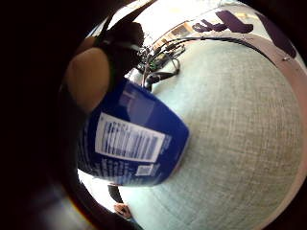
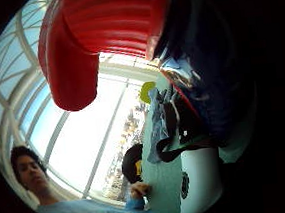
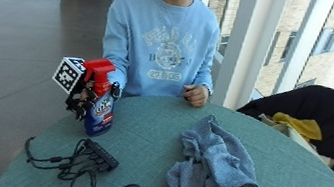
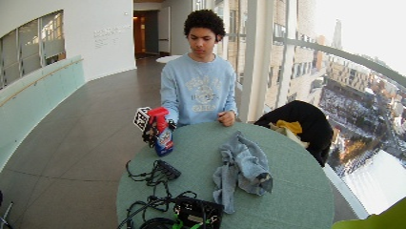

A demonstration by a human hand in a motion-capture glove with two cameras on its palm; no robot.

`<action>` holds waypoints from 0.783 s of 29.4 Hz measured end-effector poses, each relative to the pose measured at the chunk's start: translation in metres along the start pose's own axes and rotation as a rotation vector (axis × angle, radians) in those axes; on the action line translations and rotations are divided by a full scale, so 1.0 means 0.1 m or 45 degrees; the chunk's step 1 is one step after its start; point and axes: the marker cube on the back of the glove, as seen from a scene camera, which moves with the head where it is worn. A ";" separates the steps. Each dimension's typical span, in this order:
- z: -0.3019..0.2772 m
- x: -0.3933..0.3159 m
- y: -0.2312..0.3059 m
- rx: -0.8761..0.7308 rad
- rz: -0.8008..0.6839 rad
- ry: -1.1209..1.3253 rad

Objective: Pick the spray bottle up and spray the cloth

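Observation:
A blue spray bottle with a red trigger head stands upright near the left edge of the round green table. My gloved right hand grips it around the neck from the left side. The bottle's blue body and label fill the little finger side palm view, and its red head fills the thumb side palm view. A crumpled grey-blue cloth lies in the middle of the table, well right of the bottle. The bottle's base looks at or just above the tabletop.
Black cables and a power strip lie on the table in front of the bottle. The person's bare hand rests in a fist at the far table edge. A black chair with a black and yellow garment stands at the right.

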 end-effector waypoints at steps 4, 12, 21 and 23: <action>0.01 -0.02 -0.03 0.039 0.001 -0.069; 0.02 -0.05 -0.07 0.032 -0.032 -0.073; 0.03 -0.20 -0.10 -0.153 -0.103 -0.078; 0.03 -0.25 -0.10 -0.198 -0.122 -0.067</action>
